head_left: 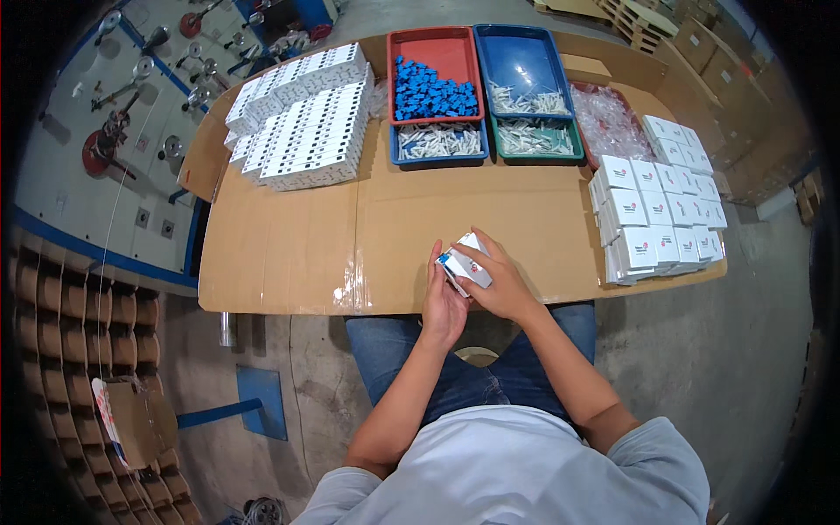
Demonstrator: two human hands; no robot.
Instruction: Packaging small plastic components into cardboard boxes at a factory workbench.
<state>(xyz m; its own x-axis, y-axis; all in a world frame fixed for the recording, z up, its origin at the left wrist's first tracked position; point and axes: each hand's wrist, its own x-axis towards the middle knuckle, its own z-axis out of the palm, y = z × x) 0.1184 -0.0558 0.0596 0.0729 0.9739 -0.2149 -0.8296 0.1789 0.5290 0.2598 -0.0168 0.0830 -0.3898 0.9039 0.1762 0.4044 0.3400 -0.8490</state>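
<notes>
Near the front edge of the cardboard-covered table [289, 236], I hold a small white box [470, 265] between both hands. Something blue shows at the box's left end. My right hand [497, 278] wraps over its top and right side with bent fingers. Beneath and along the left side, my left hand [444, 302] supports it, palm turned up, fingers against the box. Whether the box's end flap is open cannot be made out.
White boxes [306, 118] stack at the back left; more white boxes [652, 210] stand at the right. A red tray [437, 44] holds blue plastic pieces [429, 92]. Blue and green trays [525, 66] hold white pieces. Clear plastic bags [608, 122] lie behind the right stack.
</notes>
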